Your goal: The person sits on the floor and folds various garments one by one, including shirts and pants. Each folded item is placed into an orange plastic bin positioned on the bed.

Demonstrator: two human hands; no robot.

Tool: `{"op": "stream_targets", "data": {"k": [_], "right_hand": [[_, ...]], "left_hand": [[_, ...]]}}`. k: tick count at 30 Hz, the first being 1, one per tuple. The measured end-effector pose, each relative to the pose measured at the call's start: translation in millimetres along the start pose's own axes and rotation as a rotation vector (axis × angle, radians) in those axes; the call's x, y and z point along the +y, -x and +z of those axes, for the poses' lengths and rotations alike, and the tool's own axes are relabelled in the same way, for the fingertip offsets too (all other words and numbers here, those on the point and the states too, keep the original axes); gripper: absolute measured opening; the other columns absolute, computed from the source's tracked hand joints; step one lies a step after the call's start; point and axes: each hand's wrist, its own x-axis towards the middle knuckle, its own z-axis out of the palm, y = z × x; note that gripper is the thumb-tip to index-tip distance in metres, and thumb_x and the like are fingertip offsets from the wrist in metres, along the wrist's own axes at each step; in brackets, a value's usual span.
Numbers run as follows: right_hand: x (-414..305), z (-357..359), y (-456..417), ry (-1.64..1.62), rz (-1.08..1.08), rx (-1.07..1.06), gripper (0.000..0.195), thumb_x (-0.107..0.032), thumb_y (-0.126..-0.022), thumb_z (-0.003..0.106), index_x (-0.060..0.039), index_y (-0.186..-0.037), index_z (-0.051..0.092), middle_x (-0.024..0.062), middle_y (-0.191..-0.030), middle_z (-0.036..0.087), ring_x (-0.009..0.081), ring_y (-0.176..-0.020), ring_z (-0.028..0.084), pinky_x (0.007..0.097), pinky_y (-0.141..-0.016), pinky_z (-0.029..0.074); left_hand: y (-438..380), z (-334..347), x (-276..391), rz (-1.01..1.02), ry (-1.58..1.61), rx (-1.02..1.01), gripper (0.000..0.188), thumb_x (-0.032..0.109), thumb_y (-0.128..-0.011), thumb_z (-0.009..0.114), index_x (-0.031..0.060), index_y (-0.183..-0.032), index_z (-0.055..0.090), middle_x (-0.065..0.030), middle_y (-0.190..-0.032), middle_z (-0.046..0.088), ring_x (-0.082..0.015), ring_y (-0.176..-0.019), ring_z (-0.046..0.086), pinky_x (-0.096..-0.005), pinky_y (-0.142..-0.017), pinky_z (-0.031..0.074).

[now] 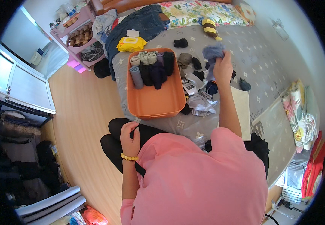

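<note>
Raised over a pile of loose socks, my right hand (223,69) grips a blue-grey sock (212,53) that hangs down from the fingers. My left hand (130,137) holds nothing and rests on my black-clad knee, thumb apart from the loosely bent fingers. Before me on the bed stands an orange plastic bin (154,104). Rolled socks fill its far part: light ones (143,57) at the back, a blue-grey roll (136,77) at the left and dark rolls (157,74) beside it. Right of the bin lie a crumpled grey-white garment (201,104) and a white labelled item (189,86).
A yellow wipes pack (131,44) and jeans (140,24) lie beyond the bin. A bee-striped plush (209,28) lies farther right. Single dark socks (181,43) are scattered on the grey bedsheet (252,50). A pink trolley (75,36) stands left of the bed.
</note>
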Motion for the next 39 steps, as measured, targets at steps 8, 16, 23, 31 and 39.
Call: {"op": "stream_targets", "data": {"k": [8, 16, 23, 31, 39], "right_hand": [[-170, -8, 54, -1.465, 0.166, -0.741, 0.024, -0.006, -0.096, 0.051, -0.0038, -0.119, 0.056, 0.0057, -0.11, 0.063, 0.0148, -0.101, 0.06, 0.029, -0.09, 0.047], [-248, 17, 175, -1.593, 0.735, -1.591, 0.025, -0.006, -0.097, 0.049, 0.0001, -0.118, 0.059, 0.0066, -0.11, 0.066, 0.0158, -0.098, 0.064, 0.0274, -0.088, 0.05], [-246, 53, 219, -1.431, 0.604, -1.592, 0.024, -0.006, -0.097, 0.049, 0.0011, -0.118, 0.059, 0.007, -0.106, 0.066, 0.0138, -0.095, 0.064, 0.0269, -0.085, 0.051], [-193, 114, 287, -0.825, 0.328, -1.464, 0.031, -0.009, -0.095, 0.056, -0.0013, -0.125, 0.055, 0.0099, -0.116, 0.06, 0.015, -0.102, 0.058, 0.0299, -0.086, 0.049], [-189, 40, 281, -0.681, -1.23, -0.977, 0.039, -0.013, -0.079, 0.067, -0.0086, -0.117, 0.06, 0.0174, -0.127, 0.053, 0.0356, -0.118, 0.05, 0.0426, -0.103, 0.039]], "left_hand": [[-7, -8, 0, -0.239, 0.794, 0.04, 0.049, 0.008, -0.094, 0.063, 0.003, -0.137, 0.042, -0.011, -0.127, 0.057, -0.0214, -0.116, 0.057, -0.0357, -0.098, 0.048], [24, -68, 2, -0.289, 0.895, 0.432, 0.039, 0.01, -0.091, 0.069, 0.0019, -0.126, 0.055, -0.0059, -0.12, 0.062, -0.0138, -0.107, 0.057, -0.0304, -0.096, 0.045], [64, -107, -5, -0.362, 0.41, 0.432, 0.031, 0.011, -0.092, 0.068, -0.0014, -0.118, 0.059, -0.0061, -0.109, 0.065, -0.0116, -0.094, 0.061, -0.0266, -0.084, 0.05], [140, -102, -55, -0.785, 0.816, 0.482, 0.048, 0.0, -0.088, 0.066, -0.0067, -0.13, 0.045, -0.0132, -0.113, 0.062, -0.0195, -0.096, 0.067, -0.0283, -0.086, 0.057], [159, -88, -59, -0.796, -0.012, 0.473, 0.033, -0.004, -0.085, 0.062, -0.0003, -0.118, 0.059, -0.0151, -0.101, 0.068, -0.025, -0.09, 0.07, -0.033, -0.082, 0.057]]}}
